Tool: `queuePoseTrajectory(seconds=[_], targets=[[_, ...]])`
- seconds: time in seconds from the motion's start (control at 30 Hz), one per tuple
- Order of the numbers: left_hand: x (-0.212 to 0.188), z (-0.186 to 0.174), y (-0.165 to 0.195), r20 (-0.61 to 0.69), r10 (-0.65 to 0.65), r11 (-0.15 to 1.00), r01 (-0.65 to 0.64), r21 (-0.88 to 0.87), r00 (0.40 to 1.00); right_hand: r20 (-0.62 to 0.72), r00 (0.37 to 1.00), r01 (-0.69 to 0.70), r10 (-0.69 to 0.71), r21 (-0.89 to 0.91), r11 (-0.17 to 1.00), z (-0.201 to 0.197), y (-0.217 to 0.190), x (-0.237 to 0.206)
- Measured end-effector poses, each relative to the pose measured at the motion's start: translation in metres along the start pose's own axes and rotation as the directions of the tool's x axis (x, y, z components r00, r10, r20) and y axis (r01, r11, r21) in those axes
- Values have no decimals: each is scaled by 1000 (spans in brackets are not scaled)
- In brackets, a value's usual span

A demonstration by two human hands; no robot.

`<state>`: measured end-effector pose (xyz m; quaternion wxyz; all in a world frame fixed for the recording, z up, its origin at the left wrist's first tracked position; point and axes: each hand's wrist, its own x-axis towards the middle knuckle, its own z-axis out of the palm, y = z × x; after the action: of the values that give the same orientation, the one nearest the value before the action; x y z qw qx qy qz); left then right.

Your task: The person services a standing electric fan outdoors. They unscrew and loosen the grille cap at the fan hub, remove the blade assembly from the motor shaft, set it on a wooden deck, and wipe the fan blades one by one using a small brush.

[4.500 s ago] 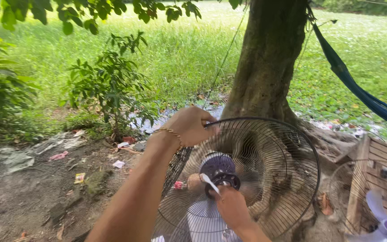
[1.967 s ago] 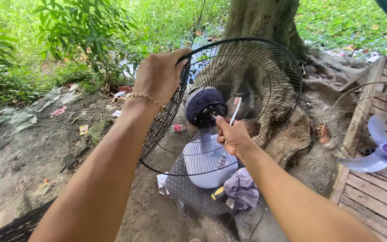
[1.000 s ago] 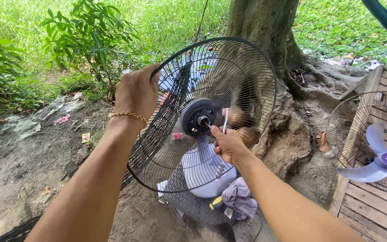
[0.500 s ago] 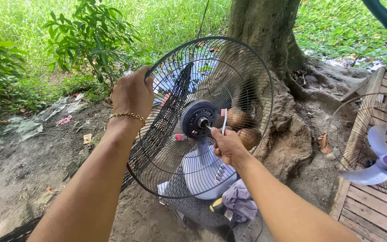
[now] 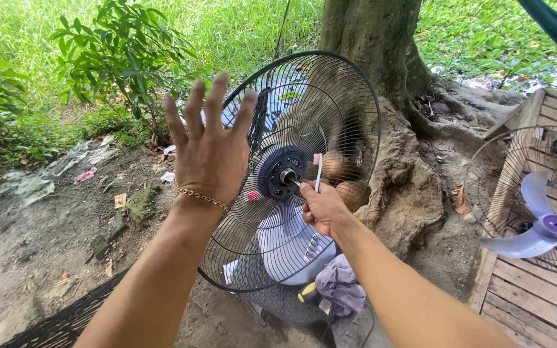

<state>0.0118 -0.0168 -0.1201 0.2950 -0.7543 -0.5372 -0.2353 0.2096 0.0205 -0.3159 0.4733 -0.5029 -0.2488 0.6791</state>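
Fan grille point(image 5: 330, 122), left hand point(image 5: 209, 148) open beside rim, right hand point(image 5: 322, 207) gripping toothbrush point(image 5: 318, 169)

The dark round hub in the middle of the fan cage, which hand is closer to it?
Right. The right hand holds a toothbrush just beside the dark round hub; the left hand is spread open further left, by the wire cage's rim.
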Motion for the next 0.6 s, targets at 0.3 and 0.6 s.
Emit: queuePoseTrajectory(seconds=[0.3, 0.6], targets=[[-11, 12, 4, -85, -72, 997, 71, -18, 994, 90, 996, 22, -23, 8, 1000, 0, 2, 1], [-59, 76, 69, 175, 366, 923, -333, -190, 914, 209, 976, 69, -62, -27, 997, 0, 1, -4]])
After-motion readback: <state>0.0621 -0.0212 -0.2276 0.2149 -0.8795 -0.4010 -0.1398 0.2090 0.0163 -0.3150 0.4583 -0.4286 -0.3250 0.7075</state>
